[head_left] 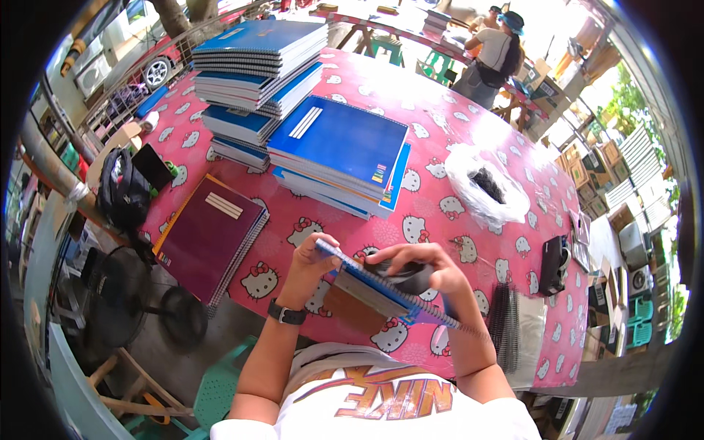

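In front of my chest, a blue spiral notebook [366, 284] is tilted with its bound edge upward. My left hand [312, 265] is closed on its upper left corner, thumb and fingers pinching the edge. My right hand [429, 265] curls around a dark rounded object [413, 280] against the bound edge; its kind is unclear. A wire-thin spiral coil [463, 328] runs along that edge and sticks out past the notebook's lower right end, over my right forearm. To the left lies a maroon spiral notebook [209, 238].
Tall stacks of blue notebooks [257, 40] and a lower blue stack [341, 139] stand on the pink patterned table [440, 213]. Rightward are a plastic bag [458, 187], a black case [554, 264] and loose black coils [506, 323]. A fan [125, 293] stands at left; a person [491, 55] stands beyond.
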Motion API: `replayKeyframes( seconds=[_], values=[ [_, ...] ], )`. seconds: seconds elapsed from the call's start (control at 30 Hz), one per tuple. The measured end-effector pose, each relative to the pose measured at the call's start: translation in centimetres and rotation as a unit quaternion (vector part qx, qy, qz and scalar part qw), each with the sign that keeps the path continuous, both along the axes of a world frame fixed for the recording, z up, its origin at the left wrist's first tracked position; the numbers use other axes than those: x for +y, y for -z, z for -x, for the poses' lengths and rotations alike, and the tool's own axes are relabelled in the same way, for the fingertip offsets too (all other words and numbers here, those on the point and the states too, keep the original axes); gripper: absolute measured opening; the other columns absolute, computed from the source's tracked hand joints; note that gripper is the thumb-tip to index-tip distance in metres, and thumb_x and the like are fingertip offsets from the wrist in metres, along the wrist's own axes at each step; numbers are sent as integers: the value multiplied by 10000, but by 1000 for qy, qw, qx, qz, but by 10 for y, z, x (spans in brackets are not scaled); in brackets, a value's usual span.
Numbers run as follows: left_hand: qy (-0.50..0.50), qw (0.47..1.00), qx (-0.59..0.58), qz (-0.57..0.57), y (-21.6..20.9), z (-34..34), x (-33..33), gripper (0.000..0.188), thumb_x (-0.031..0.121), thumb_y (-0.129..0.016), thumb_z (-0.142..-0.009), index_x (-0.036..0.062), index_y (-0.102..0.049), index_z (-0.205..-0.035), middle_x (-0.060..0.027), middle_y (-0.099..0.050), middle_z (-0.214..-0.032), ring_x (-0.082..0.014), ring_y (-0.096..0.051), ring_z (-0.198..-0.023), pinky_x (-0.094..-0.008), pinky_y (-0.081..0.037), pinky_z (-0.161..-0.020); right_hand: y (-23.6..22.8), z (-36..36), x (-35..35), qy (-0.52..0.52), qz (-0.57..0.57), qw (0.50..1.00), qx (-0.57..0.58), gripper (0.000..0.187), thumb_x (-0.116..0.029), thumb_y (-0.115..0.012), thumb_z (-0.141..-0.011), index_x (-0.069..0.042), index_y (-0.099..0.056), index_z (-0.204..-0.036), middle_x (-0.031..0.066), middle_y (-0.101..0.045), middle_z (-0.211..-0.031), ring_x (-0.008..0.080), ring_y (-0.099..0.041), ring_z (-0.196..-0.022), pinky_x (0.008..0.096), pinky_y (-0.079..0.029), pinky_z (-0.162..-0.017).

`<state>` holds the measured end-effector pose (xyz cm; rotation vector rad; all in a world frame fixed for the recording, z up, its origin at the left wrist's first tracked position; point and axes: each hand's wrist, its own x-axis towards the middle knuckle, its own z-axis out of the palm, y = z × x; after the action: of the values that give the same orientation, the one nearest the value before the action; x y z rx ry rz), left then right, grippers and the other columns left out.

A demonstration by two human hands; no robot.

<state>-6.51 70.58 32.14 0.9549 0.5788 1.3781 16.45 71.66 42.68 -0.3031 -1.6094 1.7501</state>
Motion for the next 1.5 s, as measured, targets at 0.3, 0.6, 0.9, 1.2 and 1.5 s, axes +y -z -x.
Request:
replayKeyframes(
  seconds=[0.3, 0.6, 0.9, 1.2, 1.5],
  values=[
    [-8, 999, -42, -7, 3, -6, 3, 336, 27, -717, -756, 74, -579, -1060, 4, -561, -901, -93, -544, -851, -244, -463, -748, 18, 6, 21, 76, -30, 965, -249, 475, -395, -704, -777, 14, -628, -1005, 137, -597, -1182, 192, -557, -1047, 329, -423, -921],
    [-26, 992, -126, 16, 9, -8, -3, 323, -7, -643, -820, 63, -608, -1133, -9, -579, -988, -101, -543, -937, -238, -432, -826, 18, 11, 33, 132, -87, 946, -283, 467, -383, -707, -773, 22, -633, -994, 119, -618, -1112, 154, -570, -949, 312, -452, -849],
    [-41, 989, -140, 3, 5, -11, -2, 316, -68, -580, -842, 53, -636, -1129, 17, -574, -1013, -83, -536, -961, -233, -417, -871, 16, 20, 36, 49, -27, 986, -159, 392, -306, -656, -820, 19, -609, -1033, 117, -599, -1170, 154, -556, -1003, 318, -443, -881],
    [-40, 995, -92, 28, -3, -9, -4, 327, -41, -603, -833, 46, -622, -1148, 30, -553, -978, -63, -507, -937, -216, -414, -835, 31, 26, 35, 66, -12, 984, -163, 485, -376, -685, -805, 24, -586, -1061, 166, -550, -1239, 187, -543, -1053, 320, -442, -892],
    [-38, 962, 260, -71, 21, -16, -10, 268, 29, -748, -734, 35, -577, -940, 7, -588, -836, -69, -541, -777, -240, -464, -714, 113, -118, -29, 424, -248, 680, -544, 482, -388, -743, -720, -74, -618, -1064, 129, -519, -1301, 342, -430, -1234, 474, -365, -999]
  ],
)
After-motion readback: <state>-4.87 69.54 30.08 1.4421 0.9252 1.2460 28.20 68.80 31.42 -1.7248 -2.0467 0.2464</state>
